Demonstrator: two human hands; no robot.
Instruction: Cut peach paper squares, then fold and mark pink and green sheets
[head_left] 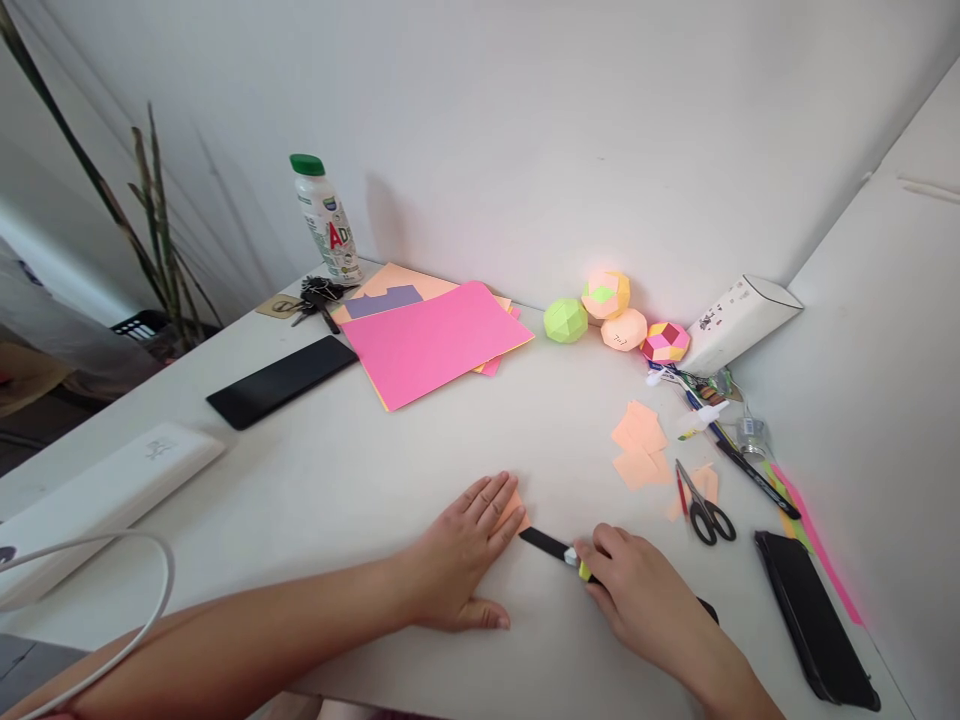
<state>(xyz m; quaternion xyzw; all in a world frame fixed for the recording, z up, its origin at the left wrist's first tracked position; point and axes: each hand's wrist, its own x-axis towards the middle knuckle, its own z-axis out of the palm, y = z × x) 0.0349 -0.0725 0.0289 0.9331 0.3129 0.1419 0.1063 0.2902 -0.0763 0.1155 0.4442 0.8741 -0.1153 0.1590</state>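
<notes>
My left hand (461,555) lies flat on the white table (315,480), fingers stretched out over a small orange paper piece (516,514). My right hand (637,595) is closed around a black and yellow utility knife (559,550). The knife's tip points left and touches the edge of that paper, just beside my left fingertips.
Small orange paper squares (640,447) and scissors (703,508) lie right of my hands. Pens (739,458), a dark phone (816,618), several folded paper balls (607,315) and a white box (739,320) fill the right corner. Pink and orange sheets (431,340), another phone (283,380), keys (319,297) and a bottle (326,220) sit at the back left.
</notes>
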